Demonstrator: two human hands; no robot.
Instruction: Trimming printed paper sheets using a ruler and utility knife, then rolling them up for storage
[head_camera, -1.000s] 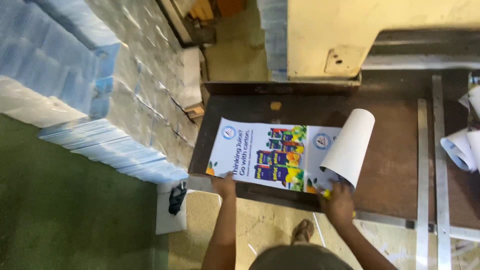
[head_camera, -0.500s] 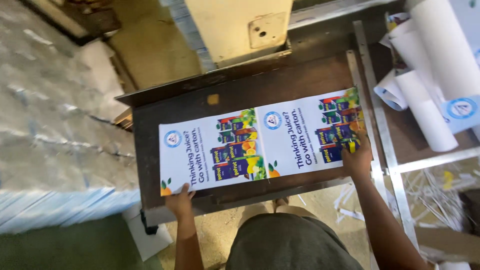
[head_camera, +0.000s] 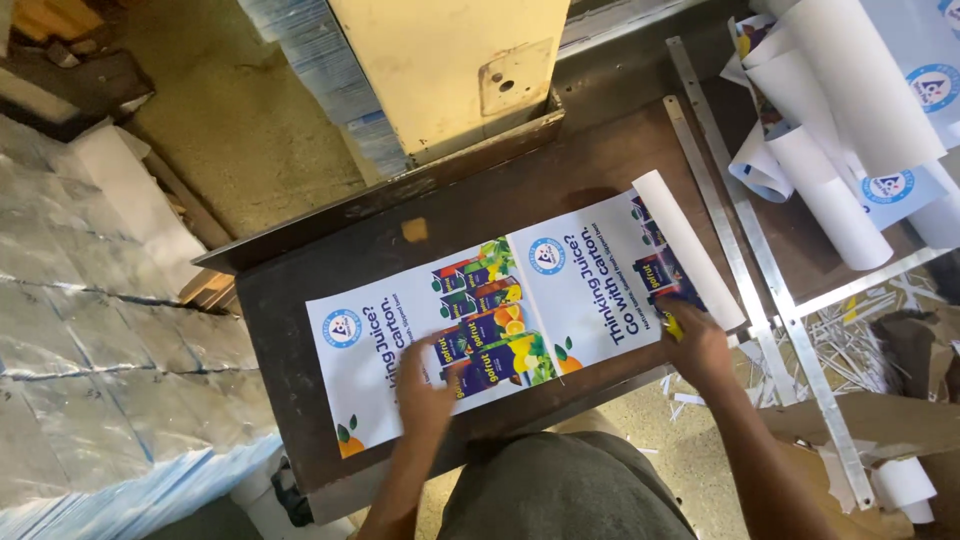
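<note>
Table: dark, worn top, seen from above; its near edge runs just in front of the person's lap, its far edge ends in a raised lip below a cream machine housing. Bare table shows on the left of the sheet and in a band behind it; the right side is bounded by two metal rails that run slantwise toward the person. Poster sheet: white, printed twice over with a round blue badge, coloured juice cartons and orange fruit; it lies flat across the middle of the table, long side roughly along the near edge, with its near left corner close to that edge. Its right end curls up into a white roll just short of the inner rail. Left hand: fingers spread, palm down, pressing flat on the sheet over the left carton print; it grips nothing. Right hand: closed over the sheet's near right corner, beside the roll; a small yellow bit shows at the fingers, too small to identify. Rolled posters: several loose white rolls piled past the rails at upper right, well apart from both hands. Paper trimmings: white strips on the floor at right, beyond the rails. Foil-wrapped stacks: silvery bundles filling the left side, apart from the table.
</note>
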